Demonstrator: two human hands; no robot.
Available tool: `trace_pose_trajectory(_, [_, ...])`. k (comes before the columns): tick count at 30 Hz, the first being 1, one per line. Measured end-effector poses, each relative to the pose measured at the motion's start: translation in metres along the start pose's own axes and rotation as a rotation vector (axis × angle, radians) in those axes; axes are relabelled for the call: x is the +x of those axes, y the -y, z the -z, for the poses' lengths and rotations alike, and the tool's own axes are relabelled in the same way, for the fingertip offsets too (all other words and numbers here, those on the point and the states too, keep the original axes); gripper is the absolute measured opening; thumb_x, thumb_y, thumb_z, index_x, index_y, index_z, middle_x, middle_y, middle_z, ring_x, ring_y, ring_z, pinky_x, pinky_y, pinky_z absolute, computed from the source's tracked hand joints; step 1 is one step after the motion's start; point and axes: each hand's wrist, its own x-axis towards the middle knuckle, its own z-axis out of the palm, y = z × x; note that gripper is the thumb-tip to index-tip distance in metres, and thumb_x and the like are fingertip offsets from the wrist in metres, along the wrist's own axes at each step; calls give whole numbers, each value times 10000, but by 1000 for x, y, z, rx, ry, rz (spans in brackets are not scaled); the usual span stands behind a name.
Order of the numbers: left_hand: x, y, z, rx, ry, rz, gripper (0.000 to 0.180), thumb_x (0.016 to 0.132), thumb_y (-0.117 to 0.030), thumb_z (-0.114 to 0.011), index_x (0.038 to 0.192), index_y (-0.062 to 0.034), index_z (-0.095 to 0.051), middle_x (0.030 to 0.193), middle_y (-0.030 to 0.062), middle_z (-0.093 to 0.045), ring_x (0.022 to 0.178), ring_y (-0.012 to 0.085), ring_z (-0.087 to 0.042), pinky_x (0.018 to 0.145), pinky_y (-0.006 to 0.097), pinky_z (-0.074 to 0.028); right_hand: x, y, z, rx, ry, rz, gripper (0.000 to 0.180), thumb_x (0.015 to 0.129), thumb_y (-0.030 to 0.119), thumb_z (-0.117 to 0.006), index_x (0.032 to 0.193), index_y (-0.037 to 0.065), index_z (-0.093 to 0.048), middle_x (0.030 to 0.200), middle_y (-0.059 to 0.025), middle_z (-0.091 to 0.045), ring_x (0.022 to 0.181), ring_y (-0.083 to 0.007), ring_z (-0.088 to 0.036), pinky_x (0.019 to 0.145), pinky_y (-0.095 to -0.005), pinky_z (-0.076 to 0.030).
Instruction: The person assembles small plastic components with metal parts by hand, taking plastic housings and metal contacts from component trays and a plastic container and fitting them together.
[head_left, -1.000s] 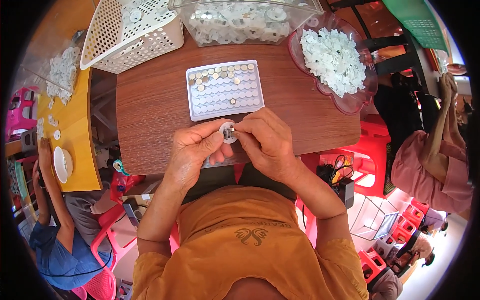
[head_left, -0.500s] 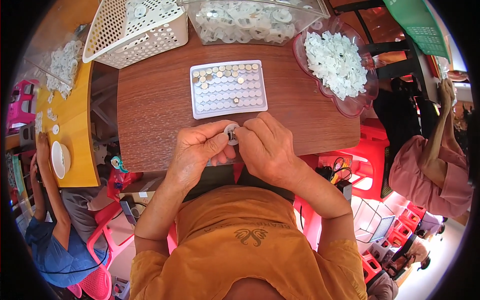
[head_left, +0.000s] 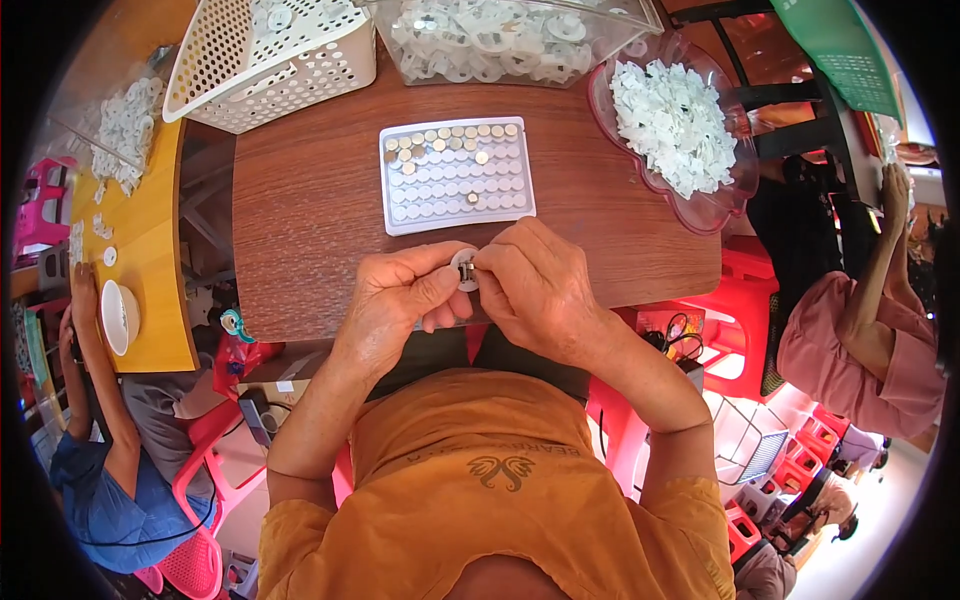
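Note:
My left hand (head_left: 395,300) and my right hand (head_left: 535,285) meet over the near edge of a brown wooden table (head_left: 300,210). Between their fingertips they pinch one small white round plastic part (head_left: 465,270) with a dark metal piece in its middle. Just beyond the hands lies a white rectangular tray (head_left: 457,174) with rows of small round cells; several cells in its far rows hold metal button discs.
A pink translucent dish (head_left: 672,130) of white plastic bits stands at the right. A clear tub (head_left: 510,40) of white rings and a white perforated basket (head_left: 265,60) stand at the far edge. Other people sit at left and right, with red stools below.
The hands stay together on the small white part with only slight finger movement. The view has shifted a little.

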Motion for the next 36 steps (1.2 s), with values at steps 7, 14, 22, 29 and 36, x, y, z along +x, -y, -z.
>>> trace_pose_trajectory(7, [0,0,-3,31,-22,-1,264,900,-122,-531,1111,15,-610,713,56,-625,577,70,-520,497,182,-397,-3,4,-2,-174,-10,134,234,572,57,-632,750,-6,-493,683,-92,-398,590,-233,-442,508,-339,-388])
trace_pose_trajectory(14, [-1,1,-4,-2,-13,-1,253,899,-124,-534,1093,12,-622,704,56,-626,569,69,-525,490,180,-396,-12,3,-1,-141,-60,52,231,616,-64,-644,808,-10,-527,721,-104,-499,577,-250,-491,485,-333,-421])
trace_pose_trajectory(22, [-3,2,-7,21,-13,-4,254,901,-125,-531,1098,9,-620,711,50,-626,572,64,-524,490,174,-396,-15,5,0,-143,-65,56,225,630,-64,-648,816,-12,-532,728,-107,-501,585,-252,-497,480,-333,-416])
trace_pose_trajectory(29, [-2,3,-9,54,-14,-30,295,885,-121,-559,1112,65,-589,738,87,-641,568,82,-546,483,179,-417,-15,9,2,-185,-13,87,210,643,-38,-648,819,-11,-536,725,-103,-485,586,-245,-485,480,-332,-410])
trace_pose_trajectory(36, [-4,3,-11,82,-27,-36,289,882,-127,-571,1112,46,-599,746,71,-636,575,74,-538,488,181,-413,-12,10,-2,-252,-20,140,238,552,95,-627,704,23,-459,675,-83,-377,594,-220,-422,501,-329,-376])
